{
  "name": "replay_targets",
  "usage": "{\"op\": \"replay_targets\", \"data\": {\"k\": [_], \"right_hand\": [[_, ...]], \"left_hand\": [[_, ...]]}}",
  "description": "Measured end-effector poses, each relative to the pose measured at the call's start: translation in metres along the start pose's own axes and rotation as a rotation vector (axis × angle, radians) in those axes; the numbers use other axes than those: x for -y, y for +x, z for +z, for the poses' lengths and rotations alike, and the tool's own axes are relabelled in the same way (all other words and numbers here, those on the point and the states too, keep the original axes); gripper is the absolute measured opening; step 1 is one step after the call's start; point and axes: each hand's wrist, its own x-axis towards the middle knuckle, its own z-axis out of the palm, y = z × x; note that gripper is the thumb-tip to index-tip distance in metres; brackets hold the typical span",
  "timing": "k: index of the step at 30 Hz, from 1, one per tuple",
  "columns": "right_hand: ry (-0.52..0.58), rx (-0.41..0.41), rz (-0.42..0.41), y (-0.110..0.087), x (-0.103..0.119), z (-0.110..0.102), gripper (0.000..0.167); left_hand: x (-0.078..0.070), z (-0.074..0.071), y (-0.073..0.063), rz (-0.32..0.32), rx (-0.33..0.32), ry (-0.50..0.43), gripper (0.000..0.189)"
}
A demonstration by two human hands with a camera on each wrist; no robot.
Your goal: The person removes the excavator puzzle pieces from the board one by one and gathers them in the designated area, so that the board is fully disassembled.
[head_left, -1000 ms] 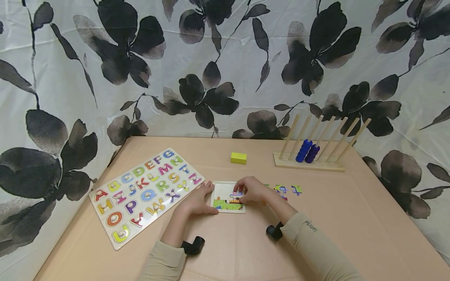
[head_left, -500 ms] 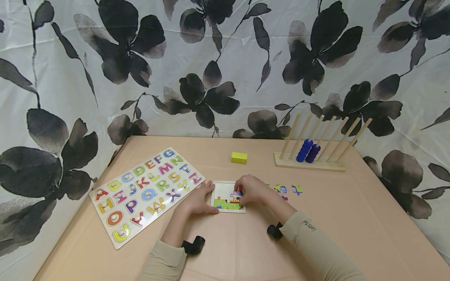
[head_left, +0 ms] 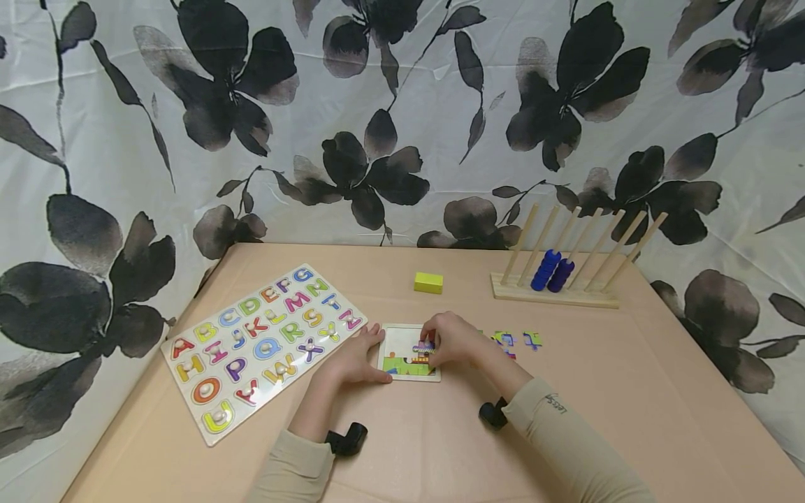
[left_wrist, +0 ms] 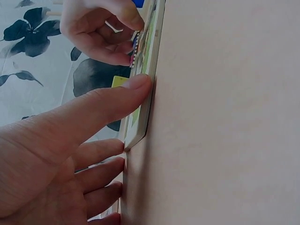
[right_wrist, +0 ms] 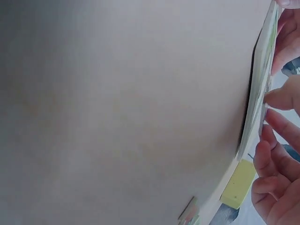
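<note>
A small white puzzle tray (head_left: 391, 340) lies on the table, with green pieces along its near part. At its left edge is my left hand (head_left: 357, 358); in the left wrist view the thumb (left_wrist: 138, 83) presses on the rim, and the other fingers reach straight toward the tray's side. Over the right part of the tray, my right hand (head_left: 454, 339) pinches a colourful jigsaw piece (head_left: 425, 347) between thumb and fingers. That piece shows edge-on in the left wrist view and is partly covered by the fingers.
Loose jigsaw pieces (head_left: 532, 339) lie right of the tray, partly behind my right wrist. A letter board (head_left: 256, 374) with knobbed letters sits at the left. Behind are a yellow block (head_left: 428, 283) and a wooden peg stand (head_left: 553, 296) with blue beads.
Both hands keep their places on and above the tray. The pinched piece shows hardly any movement; the whole view shifts very slightly.
</note>
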Motion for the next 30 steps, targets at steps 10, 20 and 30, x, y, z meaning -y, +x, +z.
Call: {"op": "replay_targets", "data": {"k": [10,20,30], "right_hand": [[0.072,-0.042,-0.032,-0.01,-0.013,-0.006,0.032],[0.089,-0.093,-0.039,-0.03,-0.03,-0.014,0.031],[0.056,-0.155,-0.06,-0.054,-0.055,-0.024,0.031]], "left_hand": [[-0.001,0.0,-0.001,0.005,0.005,-0.003,0.086],[0.0,0.0,0.0,-0.015,0.007,-0.001,0.086],[-0.001,0.0,0.0,-0.004,0.005,0.011,0.086]]}}
